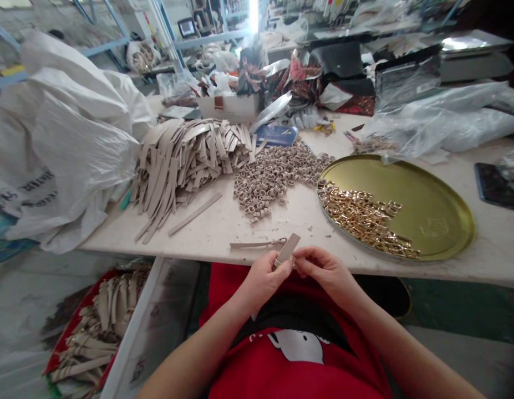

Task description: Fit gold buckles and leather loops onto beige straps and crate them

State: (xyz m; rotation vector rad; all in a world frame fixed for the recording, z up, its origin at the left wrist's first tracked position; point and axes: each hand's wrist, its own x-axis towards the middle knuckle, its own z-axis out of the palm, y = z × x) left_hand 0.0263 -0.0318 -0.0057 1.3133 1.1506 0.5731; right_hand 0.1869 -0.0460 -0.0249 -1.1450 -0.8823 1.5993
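Red T-shirt [298,366], lettering unreadable; left hand [263,280] and right hand [323,271] grips pinch a beige leather strap [286,250].

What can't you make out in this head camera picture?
Head view:
- Middle of the tan strip: hidden by the left hand.
- What the right hand pinches: hidden by its own fingers.
- Red bin: lower part cut off by the bottom edge.
- Small gold pieces: too small to tell their exact shape.

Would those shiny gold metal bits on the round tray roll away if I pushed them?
The small shiny gold metal pieces probably slide rather than roll: they look blocky, and the round gold tray looks smooth. They may feel heavy for their size.
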